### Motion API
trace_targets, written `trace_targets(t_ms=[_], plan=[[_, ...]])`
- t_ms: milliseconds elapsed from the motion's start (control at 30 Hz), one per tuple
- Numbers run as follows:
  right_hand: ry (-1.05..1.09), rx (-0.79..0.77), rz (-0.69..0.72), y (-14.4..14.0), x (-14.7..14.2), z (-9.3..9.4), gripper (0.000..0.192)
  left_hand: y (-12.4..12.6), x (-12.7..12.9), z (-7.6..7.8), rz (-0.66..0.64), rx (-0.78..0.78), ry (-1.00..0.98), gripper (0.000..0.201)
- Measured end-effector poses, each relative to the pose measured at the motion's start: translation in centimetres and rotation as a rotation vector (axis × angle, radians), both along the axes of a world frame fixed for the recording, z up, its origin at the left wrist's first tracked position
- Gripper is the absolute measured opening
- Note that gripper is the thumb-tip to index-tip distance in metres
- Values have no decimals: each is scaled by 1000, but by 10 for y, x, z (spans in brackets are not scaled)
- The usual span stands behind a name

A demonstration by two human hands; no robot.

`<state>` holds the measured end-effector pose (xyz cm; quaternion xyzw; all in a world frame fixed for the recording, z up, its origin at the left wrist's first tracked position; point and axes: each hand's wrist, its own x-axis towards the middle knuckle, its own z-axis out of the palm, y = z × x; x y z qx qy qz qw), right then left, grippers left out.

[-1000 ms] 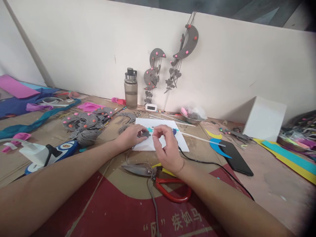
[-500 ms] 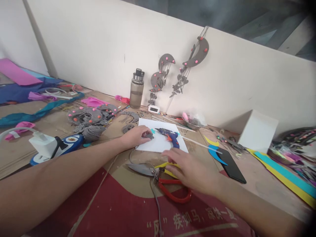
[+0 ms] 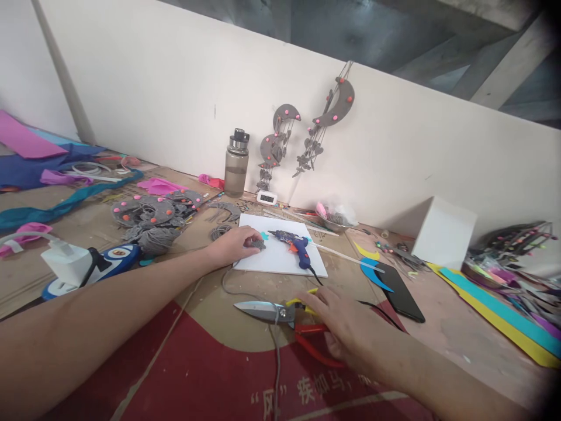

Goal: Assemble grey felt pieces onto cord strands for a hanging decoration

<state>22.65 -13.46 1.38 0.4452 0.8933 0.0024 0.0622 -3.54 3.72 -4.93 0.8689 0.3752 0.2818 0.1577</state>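
Note:
My left hand (image 3: 236, 244) rests at the left edge of a white board (image 3: 280, 266), its fingers closed on a small piece of grey yarn (image 3: 259, 244). A strand of grey yarn (image 3: 276, 345) runs from near that hand down across the scissors' blades. My right hand (image 3: 335, 316) is wrapped round the handles of scissors (image 3: 263, 311), one handle yellow and one red; the blades look closed and point left. On the board lies a blue glue gun (image 3: 301, 252) with a clear glue stick (image 3: 337, 254) coming out of its back, beside a small teal piece (image 3: 265, 235).
A water bottle (image 3: 235, 166) and small clock (image 3: 266, 198) stand at the wall, under hanging grey moons (image 3: 337, 108). A phone (image 3: 405, 298) lies right, near blue and yellow felt crescents. Left are a power strip (image 3: 118, 257) with a charger and grey yarn (image 3: 153, 237).
My right hand has come down onto the scissors and taken hold of their handles; the blades have closed and turned slightly. My left hand stays at the board with the yarn piece.

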Motion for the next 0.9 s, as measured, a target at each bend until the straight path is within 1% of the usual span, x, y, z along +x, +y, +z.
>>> trace_targets(t_ms=[100, 133, 233, 300, 367, 467, 533, 600, 700, 767, 800, 833, 900], plan=[[-156, 225, 14, 3, 12, 8, 69, 1, 0, -1, -1, -12, -7, 32], [-202, 289, 34, 4, 17, 12, 68, 1, 0, -2, -1, -15, -8, 32], [-286, 500, 31, 6, 26, 27, 71, 2, -1, -2, -4, -20, -13, 33], [-283, 595, 27, 6, 28, 36, 75, 1, -1, -1, 0, -22, -11, 32], [-230, 661, 20, 5, 27, 41, 80, 1, -1, 0, 6, -19, -6, 32], [-119, 708, -4, 6, 21, 41, 82, 0, -1, 0, 3, -6, -10, 32], [7, 674, -17, 9, 14, 37, 78, 0, 0, 1, 10, -16, -43, 32], [231, 568, -53, 14, 4, 32, 68, -1, 0, 3, 40, -43, -105, 31], [668, 307, -214, 23, -19, 26, 48, -4, 0, 8, 91, -125, -279, 31], [919, 158, -315, 31, -37, 23, 34, -6, 1, 14, 79, -217, -439, 36], [1021, 103, -336, 36, -46, 22, 30, -7, 1, 18, 59, -273, -516, 39], [1089, 48, -325, 41, -53, 21, 27, -9, 1, 22, 34, -327, -588, 42], [1196, -1, -288, 52, -65, 18, 24, -12, 0, 30, -8, -435, -698, 47]])
